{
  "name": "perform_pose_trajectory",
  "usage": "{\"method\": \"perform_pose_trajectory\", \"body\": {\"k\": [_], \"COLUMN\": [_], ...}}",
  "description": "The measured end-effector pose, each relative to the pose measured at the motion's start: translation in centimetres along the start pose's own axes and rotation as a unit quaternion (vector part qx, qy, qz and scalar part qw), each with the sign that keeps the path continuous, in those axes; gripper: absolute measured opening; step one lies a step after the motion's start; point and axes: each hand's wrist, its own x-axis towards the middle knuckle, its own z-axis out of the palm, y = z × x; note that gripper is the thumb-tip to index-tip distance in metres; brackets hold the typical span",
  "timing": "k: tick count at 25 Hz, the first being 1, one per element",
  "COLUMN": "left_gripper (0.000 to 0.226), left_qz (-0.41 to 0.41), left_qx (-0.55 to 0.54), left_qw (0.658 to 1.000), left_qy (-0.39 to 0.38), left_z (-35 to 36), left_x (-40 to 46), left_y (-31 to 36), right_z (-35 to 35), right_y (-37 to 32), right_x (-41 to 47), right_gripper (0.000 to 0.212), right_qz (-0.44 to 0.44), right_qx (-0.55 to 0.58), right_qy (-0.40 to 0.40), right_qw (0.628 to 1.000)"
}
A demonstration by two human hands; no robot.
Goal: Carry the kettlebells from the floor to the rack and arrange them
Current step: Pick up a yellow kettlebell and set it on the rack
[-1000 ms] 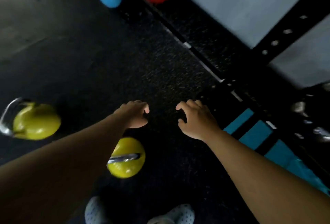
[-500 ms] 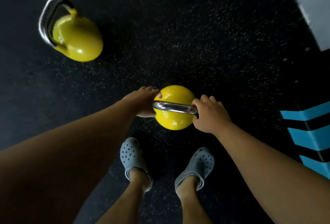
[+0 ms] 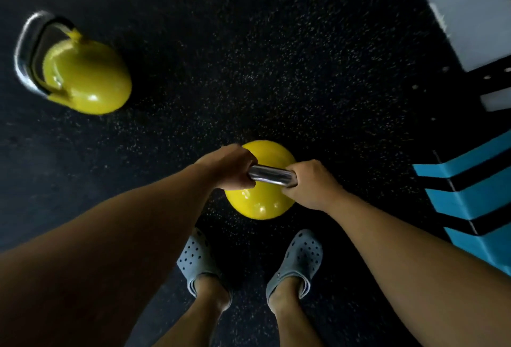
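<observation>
A yellow kettlebell [image 3: 261,203] with a chrome handle [image 3: 271,176] sits just in front of my feet on the dark rubber floor. My left hand [image 3: 231,168] is closed around the left end of the handle. My right hand [image 3: 311,183] is closed around its right end. A second yellow kettlebell [image 3: 88,78] stands on the floor at the upper left, its chrome handle pointing left. The rack's black perforated frame [image 3: 486,77] shows at the right edge.
My two feet in grey clogs [image 3: 297,262] stand just behind the gripped kettlebell. A blue pad with black stripes [image 3: 475,200] lies on the floor at the right. A pale wall [image 3: 459,9] fills the upper right corner.
A second ago both hands hung open above the floor. They reached down to the nearer kettlebell and now both grip its handle firmly. My view has tilted down toward my feet.
</observation>
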Motion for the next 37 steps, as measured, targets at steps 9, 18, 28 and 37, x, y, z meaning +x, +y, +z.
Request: {"method": "perform_pose_trajectory", "body": {"k": [9, 18, 28, 37], "left_gripper": [0.023, 0.031, 0.032, 0.017], "left_qz": [0.149, 0.288, 0.410, 0.463], "left_qx": [0.102, 0.239, 0.307, 0.267], "left_qw": [0.983, 0.912, 0.824, 0.826], "left_qy": [0.031, 0.170, 0.243, 0.180], "left_z": [-19.2, -36.8, -46.9, -49.0], "left_x": [1.4, 10.9, 25.3, 34.2], "left_y": [12.0, 26.1, 37.4, 42.5], "right_z": [-17.6, -37.2, -50.9, -55.5], "right_y": [-4.3, -1.7, 4.6, 9.3], "right_x": [-6.9, -7.3, -3.9, -0.3], "right_gripper": [0.022, 0.022, 0.027, 0.015], "right_qz": [0.111, 0.124, 0.228, 0.291], "right_qx": [0.083, 0.068, -0.029, 0.031], "right_qy": [0.174, 0.379, 0.519, 0.580], "right_qw": [0.975, 0.915, 0.823, 0.760]}}
